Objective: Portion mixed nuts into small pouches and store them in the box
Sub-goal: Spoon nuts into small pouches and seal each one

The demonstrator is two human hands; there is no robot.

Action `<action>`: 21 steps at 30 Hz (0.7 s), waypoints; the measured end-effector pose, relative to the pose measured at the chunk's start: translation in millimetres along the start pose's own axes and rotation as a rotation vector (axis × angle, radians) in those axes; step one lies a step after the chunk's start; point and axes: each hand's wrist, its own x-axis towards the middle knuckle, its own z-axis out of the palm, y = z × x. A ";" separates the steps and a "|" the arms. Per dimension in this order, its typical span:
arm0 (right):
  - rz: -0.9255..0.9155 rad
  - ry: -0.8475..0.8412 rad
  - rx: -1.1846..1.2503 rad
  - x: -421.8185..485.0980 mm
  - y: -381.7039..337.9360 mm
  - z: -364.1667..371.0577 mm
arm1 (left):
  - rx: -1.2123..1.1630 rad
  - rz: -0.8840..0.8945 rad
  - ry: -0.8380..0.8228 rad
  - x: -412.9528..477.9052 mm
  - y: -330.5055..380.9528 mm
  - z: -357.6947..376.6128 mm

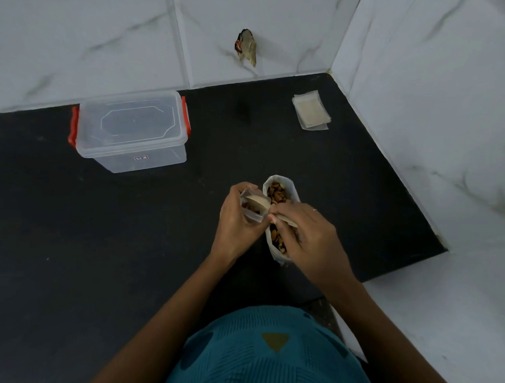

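Left hand [241, 220] grips small pouch [254, 206]; right hand [308, 236] curls over nut bag [279, 182], hold unclear. Open desk [104, 239] at left; box [130, 129] by wall edge.

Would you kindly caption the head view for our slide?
Left hand grips a pouch, right hand pinches its edge above the nut bag; lidded box and spare pouches behind.

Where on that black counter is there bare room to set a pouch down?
Bare counter lies left of the left hand, before the lidded box. Another free patch runs between box and stack of empty pouches. Crowded mid-counter: that hand and the right hand hold a small pouch beside the nut bag.
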 end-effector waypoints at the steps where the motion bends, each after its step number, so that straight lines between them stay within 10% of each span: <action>1: -0.013 0.010 0.011 -1.0 1.5 -0.6 | -0.009 -0.001 -0.002 -0.4 -0.9 0.5; 13: 0.433 0.255 0.361 0.3 22.3 -27.2 | -0.019 -0.111 -0.040 -1.0 -12.3 -0.6; 21: 0.498 0.115 0.124 -29.0 51.8 -14.1 | 0.011 -0.215 -0.178 -9.7 -28.3 -0.4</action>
